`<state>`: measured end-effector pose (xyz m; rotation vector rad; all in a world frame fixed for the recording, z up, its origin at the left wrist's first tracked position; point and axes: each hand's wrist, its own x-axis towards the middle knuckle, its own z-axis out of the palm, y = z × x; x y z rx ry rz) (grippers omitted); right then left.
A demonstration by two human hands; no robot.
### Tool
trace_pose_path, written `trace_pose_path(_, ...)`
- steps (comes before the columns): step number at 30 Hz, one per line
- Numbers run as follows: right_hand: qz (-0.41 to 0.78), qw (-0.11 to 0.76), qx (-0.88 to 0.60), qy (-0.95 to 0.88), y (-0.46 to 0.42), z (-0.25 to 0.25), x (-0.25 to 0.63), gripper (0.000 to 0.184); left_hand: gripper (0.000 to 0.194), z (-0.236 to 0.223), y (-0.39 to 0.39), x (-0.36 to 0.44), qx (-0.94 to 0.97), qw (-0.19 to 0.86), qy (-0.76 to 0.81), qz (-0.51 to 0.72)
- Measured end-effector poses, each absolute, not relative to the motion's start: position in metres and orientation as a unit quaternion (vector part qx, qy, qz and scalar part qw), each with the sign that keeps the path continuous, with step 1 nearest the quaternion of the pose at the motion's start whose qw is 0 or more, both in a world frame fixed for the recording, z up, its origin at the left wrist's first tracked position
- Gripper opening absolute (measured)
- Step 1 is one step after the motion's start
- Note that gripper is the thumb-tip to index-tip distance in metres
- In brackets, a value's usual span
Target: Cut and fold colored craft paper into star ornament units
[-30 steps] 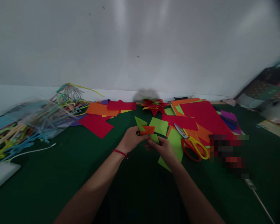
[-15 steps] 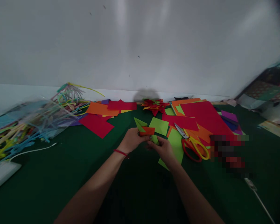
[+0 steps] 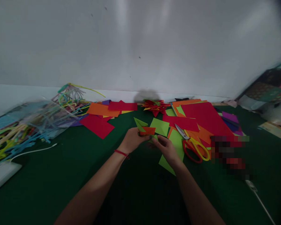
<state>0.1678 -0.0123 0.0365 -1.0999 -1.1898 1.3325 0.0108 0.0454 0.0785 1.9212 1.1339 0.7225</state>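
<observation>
Folded paper, orange with green pointed pieces, is pinched in my left hand, its fingers closed. A green point stands up at its left. My right hand is closed on a small green flap at the paper's lower right edge, close to my left fingertips. A green paper square lies just behind the hands. Under and beside my right wrist is a larger green sheet. Scissors with red and yellow handles rest to the right, blades partly open.
A pile of red and green folded paper sits at the back. Red sheets are stacked on the right, with red and orange pieces on the left. Far left are pipe cleaners and a white device with a cable.
My right fingers have shifted and turned slightly, and the green flap between the hands now shows at a different angle. The left hand has barely moved.
</observation>
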Motion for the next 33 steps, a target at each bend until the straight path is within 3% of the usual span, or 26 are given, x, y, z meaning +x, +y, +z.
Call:
trace_pose_path(18, 0.525, 0.512, -0.483, -0.479, -0.012, 0.037, 0.169, 0.021, 0.037, 0.074, 0.047, 0.011, 0.723, 0.413, 0.434, 0.344)
trace_pose_path(21, 0.475, 0.525, -0.514, -0.483, -0.009, 0.032, 0.174, 0.024, 0.043, 0.071, 0.050, 0.009, 0.726, 0.441, 0.401, 0.343)
trace_pose_path(26, 0.296, 0.612, -0.562, -0.472, -0.007, 0.025, 0.184, 0.029, 0.073, 0.068, 0.055, 0.006, 0.659, 0.524, 0.429, 0.326)
trace_pose_path(30, 0.175, 0.583, -0.576, -0.546, -0.010, 0.026, 0.182, 0.031, 0.042, 0.069, 0.050, 0.012, 0.564, 0.679, 0.382, 0.272)
trace_pose_path(33, 0.149, 0.544, -0.582, -0.586, -0.011, 0.027, 0.176, 0.035, 0.034, 0.069, 0.046, 0.017, 0.513, 0.711, 0.374, 0.303)
